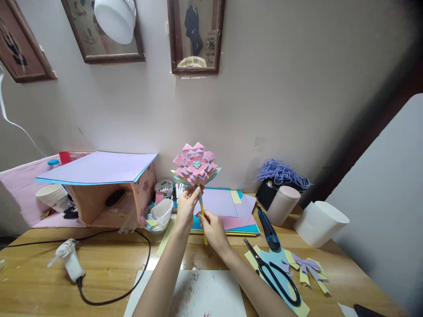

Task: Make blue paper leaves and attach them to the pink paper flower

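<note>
A folded paper flower in pink and lilac, with a small teal centre and pale blue and yellow paper leaves beneath, stands upright in front of me. Its thin stem looks grey-blue at the top and yellow lower down. Just under the bloom, my left hand is closed around the upper stem. Lower on the stem, my right hand pinches it between thumb and fingers. Behind both hands lies a stack of coloured paper sheets.
Black-handled scissors, paper scraps, a paper bow and a blue utility knife lie to the right. Paper rolls stand beyond. A white sheet is in front, a cardboard box and a cabled plug at left.
</note>
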Motion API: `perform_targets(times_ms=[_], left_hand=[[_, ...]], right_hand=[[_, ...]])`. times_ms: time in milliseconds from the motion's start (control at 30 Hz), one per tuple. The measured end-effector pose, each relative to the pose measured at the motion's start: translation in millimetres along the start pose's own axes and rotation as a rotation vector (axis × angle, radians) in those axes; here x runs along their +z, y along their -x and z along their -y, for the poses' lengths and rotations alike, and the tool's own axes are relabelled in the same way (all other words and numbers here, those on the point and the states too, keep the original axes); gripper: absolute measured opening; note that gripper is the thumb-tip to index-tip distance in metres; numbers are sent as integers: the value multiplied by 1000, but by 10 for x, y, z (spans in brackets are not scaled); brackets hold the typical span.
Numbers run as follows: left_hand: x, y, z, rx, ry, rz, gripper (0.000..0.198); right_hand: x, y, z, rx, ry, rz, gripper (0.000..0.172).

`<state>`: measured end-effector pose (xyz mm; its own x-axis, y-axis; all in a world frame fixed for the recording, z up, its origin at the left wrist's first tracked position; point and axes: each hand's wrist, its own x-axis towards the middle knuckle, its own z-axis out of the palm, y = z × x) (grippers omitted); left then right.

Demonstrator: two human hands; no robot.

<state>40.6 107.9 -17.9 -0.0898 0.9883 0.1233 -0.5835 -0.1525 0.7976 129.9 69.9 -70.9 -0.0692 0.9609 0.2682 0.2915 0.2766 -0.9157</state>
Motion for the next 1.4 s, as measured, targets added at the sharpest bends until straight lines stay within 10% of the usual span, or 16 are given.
perform_targets(times_ms=[1400], left_hand=[[4,9,31,49,-34,-18,31]], right_hand=[[21,5,-38,-28,-5,-35,30]])
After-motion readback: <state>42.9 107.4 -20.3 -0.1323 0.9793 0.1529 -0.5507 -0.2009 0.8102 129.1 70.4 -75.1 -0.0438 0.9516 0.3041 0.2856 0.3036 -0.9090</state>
